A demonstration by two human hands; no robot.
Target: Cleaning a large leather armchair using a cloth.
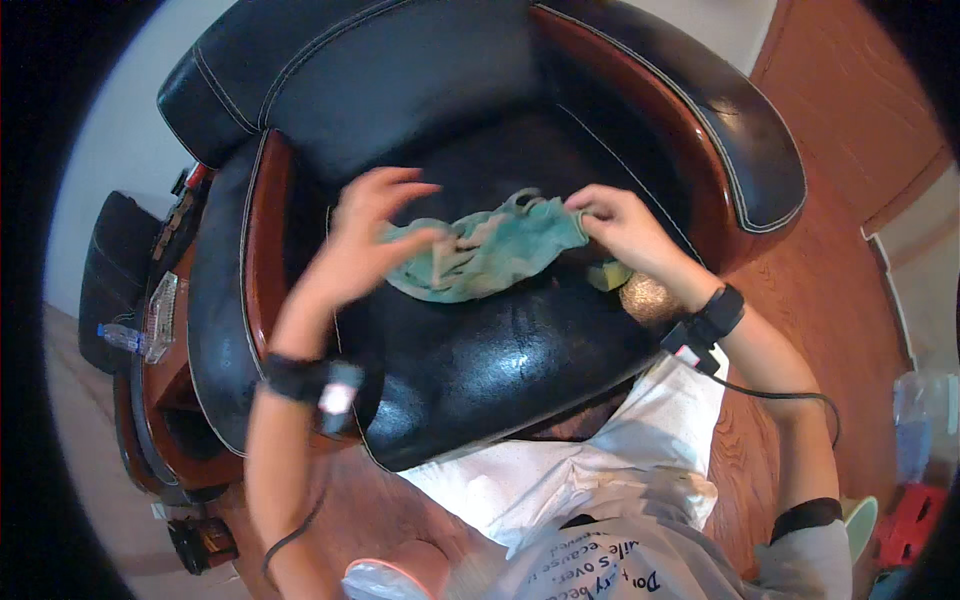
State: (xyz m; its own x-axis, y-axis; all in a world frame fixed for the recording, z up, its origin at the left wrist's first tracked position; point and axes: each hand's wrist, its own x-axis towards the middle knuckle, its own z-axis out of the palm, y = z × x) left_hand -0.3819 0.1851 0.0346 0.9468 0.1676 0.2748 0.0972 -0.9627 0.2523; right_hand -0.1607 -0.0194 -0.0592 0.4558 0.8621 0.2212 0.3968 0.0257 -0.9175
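Note:
A crumpled green and beige patterned cloth (pixel 502 251) is stretched out above the seat of a black leather armchair (pixel 487 352). My right hand (pixel 619 225) pinches its right end between thumb and fingers. Over the cloth's left end is my left hand (pixel 375 229), blurred, with fingers spread and the thumb in front of the fabric; whether the thumb touches it I cannot tell. Below my right hand, a yellow-green item (pixel 609 275) and a shiny gold-brown object (pixel 649 296) are partly hidden by my wrist.
Glossy wooden armrests (pixel 270 247) flank the seat. To the left, a wooden side table (pixel 172 315) bears a clear tray (pixel 161 319) and a plastic bottle (pixel 124 337). An orange-rimmed bin (pixel 420 566) stands on the floor near me. A red container (pixel 911 525) is at the right.

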